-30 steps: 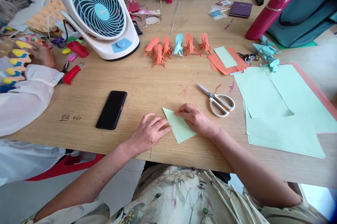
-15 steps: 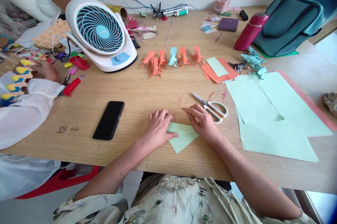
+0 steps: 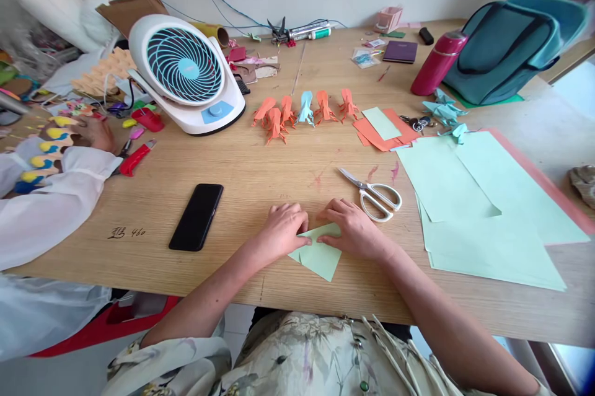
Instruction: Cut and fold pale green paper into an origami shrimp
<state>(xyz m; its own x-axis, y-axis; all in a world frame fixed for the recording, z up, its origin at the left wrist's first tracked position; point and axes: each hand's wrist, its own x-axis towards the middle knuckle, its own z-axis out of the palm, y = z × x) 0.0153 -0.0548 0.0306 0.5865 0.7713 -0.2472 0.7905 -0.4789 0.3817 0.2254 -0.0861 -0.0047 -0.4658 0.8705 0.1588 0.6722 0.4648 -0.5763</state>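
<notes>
- The black phone (image 3: 196,216) lies on the surface (image 3: 260,160), well to the left of my left hand and apart from it.
- My left hand (image 3: 281,232) sits knuckles up, its grip closed on nothing. The bent fingertips press down on the left corner of the folded green paper (image 3: 318,255).
- The paper lies flat near the surface's front edge, partly under both hands (its lower point juts out toward me).
- My right hand (image 3: 356,230) presses the paper's upper right edge, its grip likewise unclenched.
- The scissors (image 3: 374,193) lie just beyond that hand, untouched.

Green paper (image 3: 320,256) top hidden under left hand (image 3: 281,232), right hand (image 3: 356,232).
</notes>
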